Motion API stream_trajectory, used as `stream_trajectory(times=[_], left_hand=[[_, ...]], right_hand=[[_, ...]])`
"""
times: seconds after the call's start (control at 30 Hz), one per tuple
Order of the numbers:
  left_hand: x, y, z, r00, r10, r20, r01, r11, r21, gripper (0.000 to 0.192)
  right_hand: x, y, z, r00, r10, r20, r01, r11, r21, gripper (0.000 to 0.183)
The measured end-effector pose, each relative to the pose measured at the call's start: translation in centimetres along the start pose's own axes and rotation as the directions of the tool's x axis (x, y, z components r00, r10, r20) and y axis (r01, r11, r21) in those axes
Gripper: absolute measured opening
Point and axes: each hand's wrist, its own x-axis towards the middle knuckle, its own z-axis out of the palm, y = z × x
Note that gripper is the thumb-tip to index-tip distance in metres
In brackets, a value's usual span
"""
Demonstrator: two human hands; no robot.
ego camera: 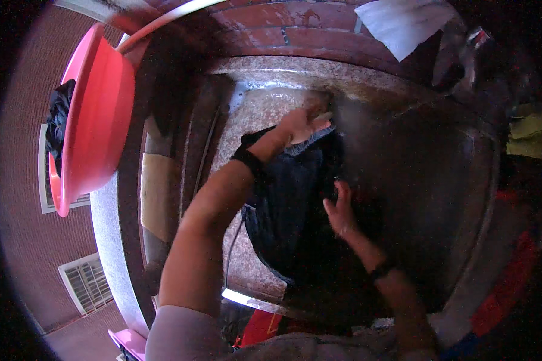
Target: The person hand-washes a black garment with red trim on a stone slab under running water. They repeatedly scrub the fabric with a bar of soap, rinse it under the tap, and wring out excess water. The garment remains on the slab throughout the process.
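Observation:
My left hand (300, 126) grips a scrubbing brush (310, 141), its pale bristles down against a dark wet-looking cloth garment (284, 194). The garment lies spread over a speckled stone washing slab (248, 257), and its right side fades into shadow. Lower and to the right, my right hand (342, 210) has thumb and fingers apart with nothing seen in them. It is over or on the dark cloth; the shadow hides whether it touches. Both wrists wear dark bands.
A raised stone rim (298, 65) runs along the back below a brick-tiled wall (316, 27). A pink plastic basin (104, 117) holding dark cloth (59, 122) stands on the left. A white cloth (402, 27) hangs at upper right, a yellow cloth (528, 131) at far right.

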Motion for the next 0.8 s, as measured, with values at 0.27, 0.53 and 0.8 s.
stream_trajectory(times=[0.27,0.53,0.8], left_hand=[[-2.6,-1.0,5.3,0.977,-0.142,-0.156,0.149,0.988,0.037,0.053],[-11.7,-0.5,-7.8,0.854,-0.16,-0.496,-0.12,0.866,-0.485,0.048],[-23.1,0.8,2.8,0.93,0.302,-0.211,-0.174,0.865,0.47,0.045]], right_hand=[[2.2,1.3,1.0,0.816,0.492,0.302,-0.434,0.868,-0.241,0.088],[-4.3,-3.9,-4.2,0.941,0.177,0.289,-0.217,0.97,0.112,0.05],[-11.9,-10.6,0.8,0.829,0.224,0.513,-0.087,0.957,-0.277,0.053]])
